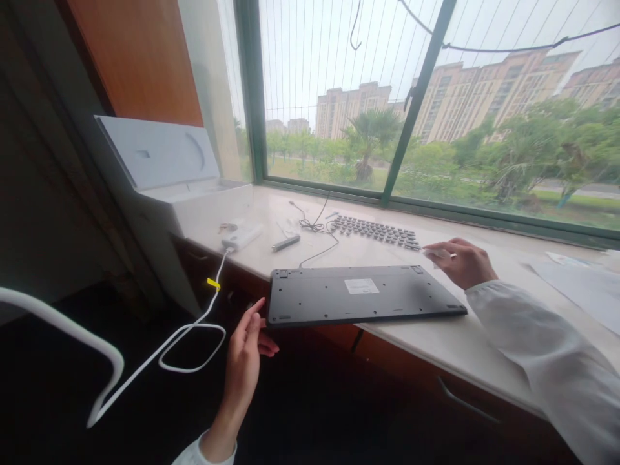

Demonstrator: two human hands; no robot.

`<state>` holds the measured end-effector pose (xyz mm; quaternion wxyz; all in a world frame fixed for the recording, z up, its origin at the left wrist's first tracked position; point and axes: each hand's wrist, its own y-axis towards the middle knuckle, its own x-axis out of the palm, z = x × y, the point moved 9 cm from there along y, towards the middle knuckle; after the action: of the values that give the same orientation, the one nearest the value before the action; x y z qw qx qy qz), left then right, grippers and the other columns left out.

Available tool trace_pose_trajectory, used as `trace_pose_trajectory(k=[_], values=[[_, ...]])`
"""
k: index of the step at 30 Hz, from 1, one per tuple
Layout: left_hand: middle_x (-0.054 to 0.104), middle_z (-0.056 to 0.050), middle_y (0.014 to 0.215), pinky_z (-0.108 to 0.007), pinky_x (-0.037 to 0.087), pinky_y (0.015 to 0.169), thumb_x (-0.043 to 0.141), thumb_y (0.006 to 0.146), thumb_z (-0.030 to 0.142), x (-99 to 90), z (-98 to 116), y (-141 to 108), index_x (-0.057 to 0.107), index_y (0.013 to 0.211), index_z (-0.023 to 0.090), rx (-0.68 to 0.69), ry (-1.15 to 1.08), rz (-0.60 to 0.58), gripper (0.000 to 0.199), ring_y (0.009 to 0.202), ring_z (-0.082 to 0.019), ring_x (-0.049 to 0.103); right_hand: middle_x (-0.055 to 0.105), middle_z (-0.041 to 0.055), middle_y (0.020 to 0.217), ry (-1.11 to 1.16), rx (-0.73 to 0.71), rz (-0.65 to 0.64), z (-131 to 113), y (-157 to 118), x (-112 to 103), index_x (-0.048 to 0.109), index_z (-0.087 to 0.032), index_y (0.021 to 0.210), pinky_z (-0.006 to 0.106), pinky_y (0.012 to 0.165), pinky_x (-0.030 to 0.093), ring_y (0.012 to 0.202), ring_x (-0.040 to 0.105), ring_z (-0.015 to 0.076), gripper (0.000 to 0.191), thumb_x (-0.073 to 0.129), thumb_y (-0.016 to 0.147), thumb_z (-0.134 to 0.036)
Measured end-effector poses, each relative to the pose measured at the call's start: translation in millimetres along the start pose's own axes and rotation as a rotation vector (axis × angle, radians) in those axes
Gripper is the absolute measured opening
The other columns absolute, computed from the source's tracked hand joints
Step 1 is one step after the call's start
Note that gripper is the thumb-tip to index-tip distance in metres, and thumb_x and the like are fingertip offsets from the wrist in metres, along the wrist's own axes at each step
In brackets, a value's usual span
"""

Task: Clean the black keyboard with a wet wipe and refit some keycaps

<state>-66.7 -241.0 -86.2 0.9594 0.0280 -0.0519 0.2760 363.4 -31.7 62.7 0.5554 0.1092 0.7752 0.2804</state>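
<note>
A black keyboard (320,294) lies underside up near the front of the desk, its white label showing and its front left corner past the desk edge. My left hand (247,345) is at that corner, fingers stretched and apart; I cannot tell whether the fingertips touch it. Behind the keyboard's right end, my right hand (462,261) pinches a small pale thing (436,252) whose kind I cannot make out. Just left of those fingers, loose keycaps (375,230) are laid out in rows. The keyboard's cable (322,253) runs back into a loose bundle.
A dark slim tool (285,243) and a white power strip (242,237) lie on the desk's left. A white cord (206,316) hangs in loops off the front. An open white box (208,203) stands behind. Papers (576,290) lie right; a window (329,187) borders the back.
</note>
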Motion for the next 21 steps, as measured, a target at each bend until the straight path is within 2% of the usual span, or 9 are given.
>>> trace_pose_trajectory(k=[2, 4, 7, 10, 13, 15, 17, 19, 21], values=[[0.06, -0.002, 0.088, -0.022, 0.049, 0.044, 0.051, 0.087, 0.056, 1.1, 6.9, -1.0, 0.054, 0.135, 0.027, 0.007, 0.016, -0.012, 0.056, 0.048, -0.01, 0.062, 0.069, 0.007, 0.098, 0.027, 0.017, 0.023, -21.2, -0.9, -4.9, 0.071, -0.022, 0.098, 0.034, 0.082, 0.049, 0.074, 0.064, 0.02, 0.025, 0.062, 0.082, -0.039], [0.059, -0.002, 0.086, -0.022, 0.048, 0.042, 0.053, 0.087, 0.055, 3.5, 9.7, -0.8, 0.053, 0.136, 0.028, 0.001, 0.011, -0.035, 0.057, 0.046, -0.01, 0.062, 0.07, 0.0059, 0.092, 0.096, -0.03, 0.036, -57.9, -4.4, -5.9, 0.069, -0.022, 0.092, 0.032, 0.076, 0.05, 0.075, 0.064, 0.0198, 0.024, 0.064, 0.08, -0.043], [0.06, -0.001, 0.081, -0.02, 0.046, 0.04, 0.054, 0.087, 0.055, 7.7, 7.7, 2.4, 0.053, 0.136, 0.025, -0.025, -0.038, -0.081, 0.058, 0.044, -0.01, 0.06, 0.068, 0.0039, 0.085, 0.226, -0.26, -0.007, -141.6, -16.3, -0.6, 0.066, -0.022, 0.076, 0.026, 0.068, 0.048, 0.071, 0.061, 0.0156, 0.024, 0.06, 0.084, -0.043], [0.062, -0.001, 0.079, -0.019, 0.044, 0.04, 0.054, 0.087, 0.055, 11.2, 2.6, 7.7, 0.055, 0.134, 0.022, -0.059, -0.085, -0.124, 0.058, 0.043, -0.009, 0.06, 0.066, 0.0026, 0.078, 0.264, -0.487, -0.058, -227.3, -28.3, 9.6, 0.065, -0.021, 0.076, 0.025, 0.069, 0.043, 0.071, 0.059, 0.0139, 0.024, 0.055, 0.088, -0.039], [0.065, -0.003, 0.08, -0.018, 0.042, 0.04, 0.057, 0.085, 0.055, 15.0, -2.1, 13.1, 0.057, 0.131, 0.019, -0.095, -0.135, -0.159, 0.058, 0.043, -0.009, 0.059, 0.066, 0.0014, 0.08, 0.285, -0.563, -0.091, -287.0, -24.8, 30.2, 0.067, -0.022, 0.077, 0.024, 0.067, 0.041, 0.071, 0.059, 0.013, 0.021, 0.056, 0.088, -0.036], [0.066, -0.004, 0.081, -0.017, 0.04, 0.039, 0.061, 0.083, 0.053, 17.0, -4.0, 16.1, 0.058, 0.129, 0.018, -0.115, -0.17, -0.172, 0.057, 0.042, -0.008, 0.058, 0.067, 0.0015, 0.082, 0.298, -0.575, -0.099, -313.3, -17.2, 48.9, 0.069, -0.022, 0.078, 0.024, 0.07, 0.041, 0.075, 0.06, 0.0137, 0.019, 0.057, 0.087, -0.034], [0.067, -0.004, 0.084, -0.016, 0.039, 0.038, 0.065, 0.081, 0.05, 17.7, -4.9, 18.4, 0.06, 0.126, 0.019, -0.131, -0.211, -0.169, 0.055, 0.041, -0.007, 0.057, 0.068, 0.0025, 0.084, 0.318, -0.55, -0.144, -329.6, -9.8, 71.5, 0.071, -0.02, 0.081, 0.024, 0.073, 0.043, 0.077, 0.061, 0.0138, 0.017, 0.059, 0.086, -0.031], [0.068, -0.004, 0.088, -0.016, 0.04, 0.039, 0.067, 0.08, 0.048, 18.3, -5.6, 19.7, 0.061, 0.125, 0.02, -0.155, -0.256, -0.163, 0.053, 0.043, -0.006, 0.058, 0.069, 0.0041, 0.085, 0.317, -0.541, -0.256, -341.1, -8.8, 95.7, 0.073, -0.019, 0.083, 0.025, 0.077, 0.044, 0.078, 0.062, 0.0143, 0.019, 0.06, 0.087, -0.032], [0.069, -0.005, 0.088, -0.016, 0.044, 0.043, 0.067, 0.08, 0.046, 19.3, -5.8, 20.4, 0.061, 0.125, 0.021, -0.178, -0.289, -0.164, 0.052, 0.049, -0.008, 0.061, 0.069, 0.0055, 0.087, 0.311, -0.573, -0.365, -349.7, -15.6, 111.3, 0.075, -0.019, 0.083, 0.026, 0.081, 0.045, 0.08, 0.063, 0.0147, 0.024, 0.056, 0.09, -0.032]])
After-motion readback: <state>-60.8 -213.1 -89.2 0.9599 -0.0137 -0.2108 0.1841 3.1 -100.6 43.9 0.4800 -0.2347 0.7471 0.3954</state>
